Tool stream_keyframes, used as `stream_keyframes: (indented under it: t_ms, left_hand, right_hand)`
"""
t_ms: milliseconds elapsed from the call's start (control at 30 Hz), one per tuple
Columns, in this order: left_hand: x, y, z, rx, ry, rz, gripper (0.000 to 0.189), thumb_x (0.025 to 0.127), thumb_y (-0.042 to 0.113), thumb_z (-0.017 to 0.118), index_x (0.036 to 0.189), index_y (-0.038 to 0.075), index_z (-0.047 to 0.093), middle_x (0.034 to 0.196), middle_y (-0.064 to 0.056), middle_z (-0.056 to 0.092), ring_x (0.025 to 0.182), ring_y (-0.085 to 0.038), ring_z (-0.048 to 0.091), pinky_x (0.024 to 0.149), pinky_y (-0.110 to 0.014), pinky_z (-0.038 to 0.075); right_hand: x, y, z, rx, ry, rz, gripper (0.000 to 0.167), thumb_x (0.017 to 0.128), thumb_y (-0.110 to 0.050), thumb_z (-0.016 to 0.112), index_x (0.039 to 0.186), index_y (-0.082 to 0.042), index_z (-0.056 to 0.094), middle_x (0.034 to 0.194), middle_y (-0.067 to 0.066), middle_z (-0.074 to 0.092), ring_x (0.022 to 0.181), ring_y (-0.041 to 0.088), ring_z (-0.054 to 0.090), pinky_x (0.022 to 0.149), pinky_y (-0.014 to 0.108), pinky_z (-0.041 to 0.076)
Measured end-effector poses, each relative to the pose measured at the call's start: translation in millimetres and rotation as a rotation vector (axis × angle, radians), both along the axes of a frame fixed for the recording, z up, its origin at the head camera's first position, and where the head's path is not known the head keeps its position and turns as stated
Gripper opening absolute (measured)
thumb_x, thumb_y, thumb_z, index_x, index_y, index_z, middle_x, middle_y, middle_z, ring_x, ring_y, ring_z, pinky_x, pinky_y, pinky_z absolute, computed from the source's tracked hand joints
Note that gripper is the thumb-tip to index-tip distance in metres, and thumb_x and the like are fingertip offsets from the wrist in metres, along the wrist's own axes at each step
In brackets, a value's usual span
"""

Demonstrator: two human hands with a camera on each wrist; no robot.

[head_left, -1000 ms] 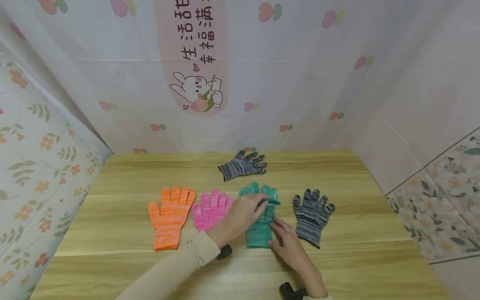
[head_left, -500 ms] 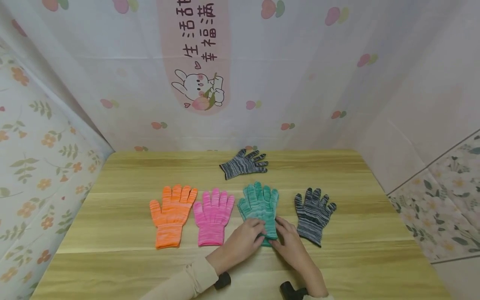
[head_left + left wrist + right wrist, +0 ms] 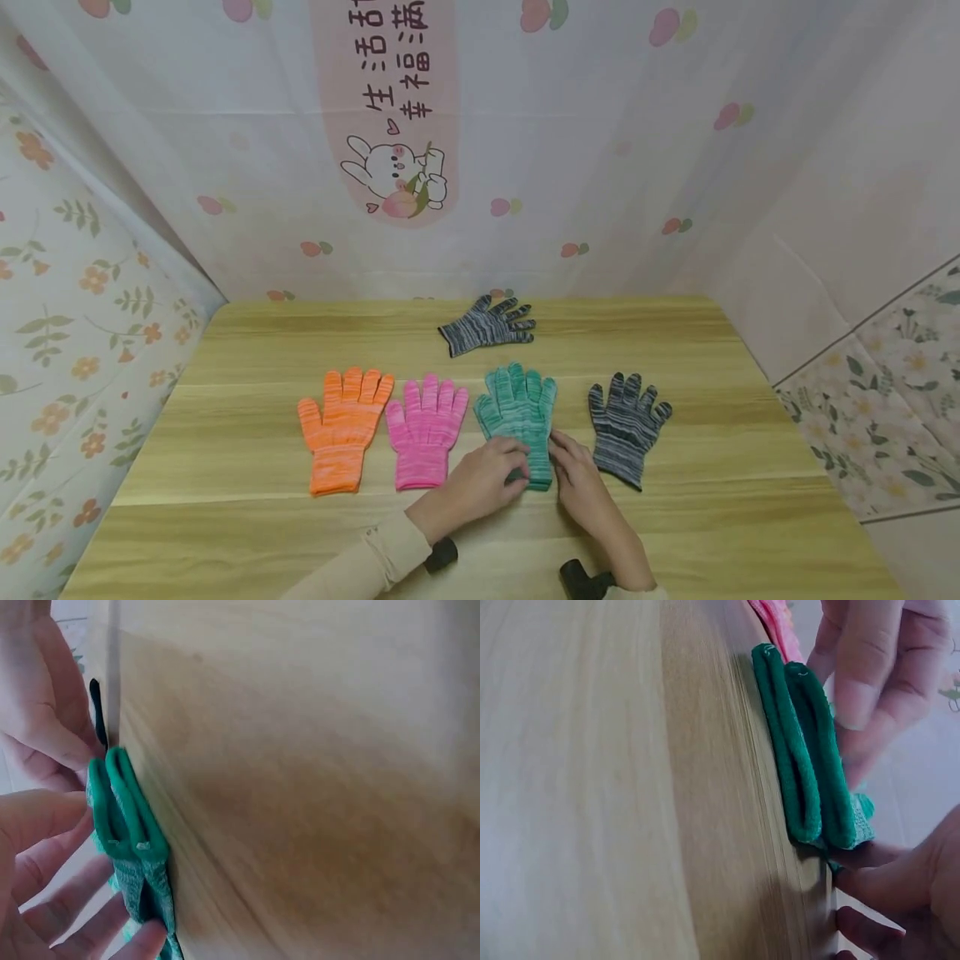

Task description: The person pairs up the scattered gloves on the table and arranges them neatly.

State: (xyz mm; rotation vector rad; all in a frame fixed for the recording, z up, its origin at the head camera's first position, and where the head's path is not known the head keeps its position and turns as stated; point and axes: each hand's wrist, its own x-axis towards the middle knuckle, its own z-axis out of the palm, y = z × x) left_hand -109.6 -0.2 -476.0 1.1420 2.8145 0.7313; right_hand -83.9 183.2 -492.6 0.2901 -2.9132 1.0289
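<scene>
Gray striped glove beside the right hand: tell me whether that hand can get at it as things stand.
Likely yes. The right hand is beside the green gloves, close to the gray striped glove, with nothing visible lying on that glove or between it and the hand.

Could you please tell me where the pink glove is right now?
In the head view, the pink glove lies on the table, just left of centre, between the orange glove and the green gloves.

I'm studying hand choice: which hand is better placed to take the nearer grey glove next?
Probably the right hand: it lies close beside the nearer grey glove, while the left hand is at the green gloves, farther left.
</scene>
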Motion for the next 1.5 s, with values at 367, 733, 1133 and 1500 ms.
stream_keyframes:
  t_ms: [367, 733, 1133, 1500]
  left_hand:
    - [-1.0, -21.8, 3.8, -0.040, -0.134, -0.017, 0.040, 0.078, 0.016, 0.072, 0.114, 0.013, 0.058, 0.113, 0.000, 0.049, 0.106, -0.012, 0.050, 0.091, -0.024, 0.047]
    - [2.6, -25.5, -6.8, -0.089, 0.024, -0.034, 0.037, 0.080, 0.021, 0.072, 0.115, 0.014, 0.062, 0.117, 0.001, 0.055, 0.105, -0.015, 0.054, 0.090, -0.026, 0.047]
    - [4.3, -26.5, -6.6, -0.036, 0.018, 0.003, 0.030, 0.081, 0.023, 0.072, 0.109, 0.016, 0.064, 0.113, 0.001, 0.057, 0.098, -0.014, 0.056, 0.086, -0.027, 0.048]
    - [5.2, -25.5, -6.4, -0.047, -0.017, 0.015, 0.017, 0.083, 0.025, 0.069, 0.097, 0.017, 0.062, 0.103, 0.003, 0.055, 0.091, -0.011, 0.053, 0.078, -0.021, 0.048]
  right_hand:
    - [-5.5, -3.8, 3.8, -0.137, -0.178, -0.087, 0.034, 0.100, -0.029, 0.041, 0.103, -0.002, 0.062, 0.142, 0.021, 0.040, 0.132, 0.042, 0.032, 0.105, 0.059, 0.028]
    - [-7.5, -15.7, 12.5, -0.157, -0.178, -0.192, 0.017, 0.088, -0.022, 0.064, 0.087, -0.005, 0.063, 0.091, 0.006, 0.061, 0.085, 0.018, 0.053, 0.071, 0.029, 0.045]
    - [-12.6, -16.5, 9.3, -0.339, -0.292, -0.233, 0.016, 0.090, -0.015, 0.058, 0.078, -0.005, 0.057, 0.068, -0.001, 0.049, 0.062, 0.010, 0.042, 0.056, 0.021, 0.036]
    - [-13.4, -17.2, 10.9, -0.336, -0.325, -0.250, 0.019, 0.086, -0.012, 0.061, 0.069, -0.005, 0.055, 0.065, -0.003, 0.048, 0.061, 0.010, 0.042, 0.056, 0.023, 0.036]
